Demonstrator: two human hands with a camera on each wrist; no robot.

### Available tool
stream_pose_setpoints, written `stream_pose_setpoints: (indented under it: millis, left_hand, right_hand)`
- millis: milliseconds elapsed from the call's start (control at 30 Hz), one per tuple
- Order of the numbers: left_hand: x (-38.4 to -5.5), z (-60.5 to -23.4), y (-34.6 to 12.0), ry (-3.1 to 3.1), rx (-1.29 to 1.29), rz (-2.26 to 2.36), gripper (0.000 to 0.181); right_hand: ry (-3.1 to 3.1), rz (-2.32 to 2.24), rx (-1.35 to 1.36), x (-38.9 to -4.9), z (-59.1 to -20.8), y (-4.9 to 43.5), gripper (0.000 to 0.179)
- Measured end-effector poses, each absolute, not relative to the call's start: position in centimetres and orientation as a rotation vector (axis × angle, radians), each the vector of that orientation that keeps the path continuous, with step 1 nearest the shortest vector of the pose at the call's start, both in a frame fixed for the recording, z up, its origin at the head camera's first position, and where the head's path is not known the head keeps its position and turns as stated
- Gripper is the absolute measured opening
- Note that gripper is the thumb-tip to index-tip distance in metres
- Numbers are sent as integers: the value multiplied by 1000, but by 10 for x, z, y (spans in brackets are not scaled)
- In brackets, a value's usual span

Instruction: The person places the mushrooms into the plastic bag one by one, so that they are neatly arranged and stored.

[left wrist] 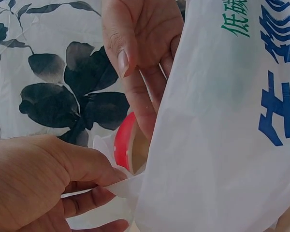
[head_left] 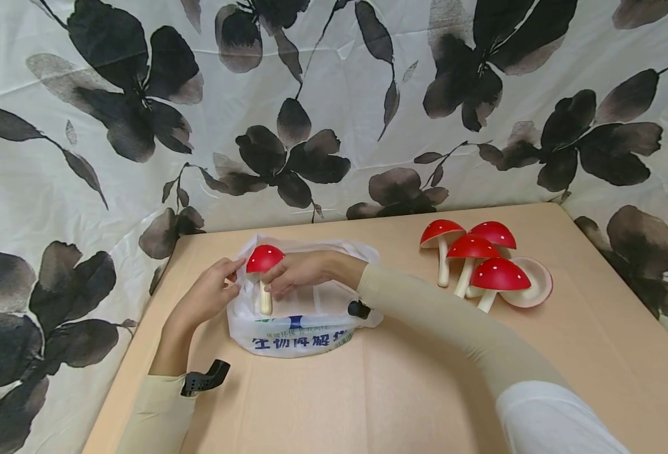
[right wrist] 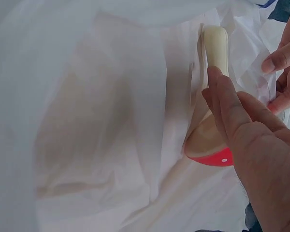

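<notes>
A white plastic bag (head_left: 243, 328) with blue and green printing lies on the table, its mouth spread. A toy mushroom (head_left: 265, 257) with a white-dotted red cap and pale stem lies at the left side of the bag's mouth. My left hand (head_left: 211, 293) pinches the bag's left edge between thumb and fingers, clearest in the left wrist view. My right hand (head_left: 305, 271) reaches across the opening to the mushroom. In the right wrist view its straight fingers (right wrist: 227, 96) lie against the stem (right wrist: 216, 43), without curling round it. The bag hides part of this hand in the left wrist view.
Several more red-capped mushrooms (head_left: 501, 275) stand in a cluster at the table's right, with one pale underside (head_left: 538, 284) turned up. A floral cloth (head_left: 368, 113) hangs behind the wooden table (head_left: 322, 403). Each wrist wears a black device (head_left: 204, 378).
</notes>
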State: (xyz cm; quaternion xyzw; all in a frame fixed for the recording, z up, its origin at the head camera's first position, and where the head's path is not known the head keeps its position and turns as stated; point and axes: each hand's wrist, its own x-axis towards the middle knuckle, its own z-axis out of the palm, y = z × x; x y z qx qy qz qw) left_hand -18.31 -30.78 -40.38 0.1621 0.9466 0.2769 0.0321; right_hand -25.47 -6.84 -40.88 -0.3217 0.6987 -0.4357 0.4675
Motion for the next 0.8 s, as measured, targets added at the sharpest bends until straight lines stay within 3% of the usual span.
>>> stream_pose_setpoints:
  millis: [233,800]
  left_hand:
    - [-186,-404,-310,2904,515,863,56]
    - [-192,-401,-314,2906,539,856,56]
  right_hand:
    - [1640,-1129,-721,-256,-404,-65,57]
    - [1813,-982,-854,-255,-368,-30,53]
